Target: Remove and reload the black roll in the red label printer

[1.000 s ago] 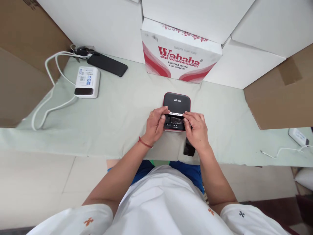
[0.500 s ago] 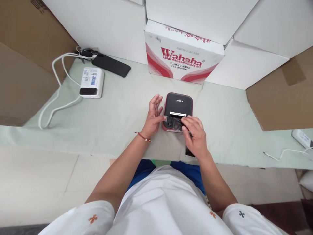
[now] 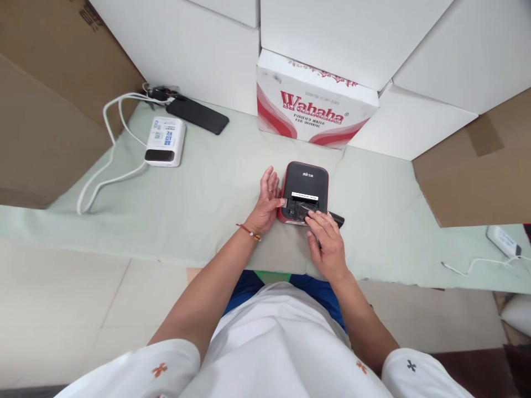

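A small rounded case with a black top and red sides sits in front of me, a white label strip across it. Clear plastic shows in the recess at its near end. My left hand lies along the case's left side, its thumb on the edge by a small grey tab, the fingers stretched out. My right hand bends its fingers over the near right corner, at the plastic. From beneath those fingers a slim black piece sticks out to the right; the rest of it is hidden.
A Wahaha water carton stands behind the case against white boxes. On the left are a white power bank, a white cable and a black phone-like slab. A brown carton and another white device are at right.
The black piece, earlier below my right palm, now points out to the right past its fingers. My right hand has shifted slightly left and down. My left hand keeps its place at the case.
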`<state>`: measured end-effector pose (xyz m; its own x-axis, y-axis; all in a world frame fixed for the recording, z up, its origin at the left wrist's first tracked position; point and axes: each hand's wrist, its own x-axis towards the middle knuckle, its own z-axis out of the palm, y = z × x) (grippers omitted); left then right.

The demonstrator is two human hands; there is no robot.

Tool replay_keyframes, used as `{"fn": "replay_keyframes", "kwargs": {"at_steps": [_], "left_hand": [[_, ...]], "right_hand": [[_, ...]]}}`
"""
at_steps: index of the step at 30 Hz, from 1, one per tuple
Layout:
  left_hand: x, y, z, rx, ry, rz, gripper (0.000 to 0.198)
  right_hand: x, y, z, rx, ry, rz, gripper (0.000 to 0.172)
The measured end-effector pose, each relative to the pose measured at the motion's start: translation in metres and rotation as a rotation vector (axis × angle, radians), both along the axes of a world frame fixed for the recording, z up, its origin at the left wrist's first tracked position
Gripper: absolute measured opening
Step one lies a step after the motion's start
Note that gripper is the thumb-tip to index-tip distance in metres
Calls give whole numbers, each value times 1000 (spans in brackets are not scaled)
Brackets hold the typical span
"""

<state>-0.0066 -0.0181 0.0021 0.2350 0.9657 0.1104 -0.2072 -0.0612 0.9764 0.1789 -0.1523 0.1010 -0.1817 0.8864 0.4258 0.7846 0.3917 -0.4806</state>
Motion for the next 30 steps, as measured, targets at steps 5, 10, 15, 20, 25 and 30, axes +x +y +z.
{"fn": "replay_keyframes", "kwargs": {"at_steps": [5,10,15,20,25,30], "left_hand": [[2,1,-1,8,-42,-34,120],[3,1,-2,10,-31,-36,115],[4,0,-3,-12,-61,-40,110],[7,-2,2,-113,-232,-46,110],[12,-4,3,-162,-310,-25,101],[12,-3,0,-162,-305,-24,97]], "right_hand": [[-5,10,10,26,2,-43,32],[-7,21,20,3,0,-41,29],[-7,25,32,-34,-52,-20,28],[-2,44,53,-236,-115,-91,32],[-8,102,71,-483,-409,-179,36],[-29,153,68,-725,-756,-108,39]]}}
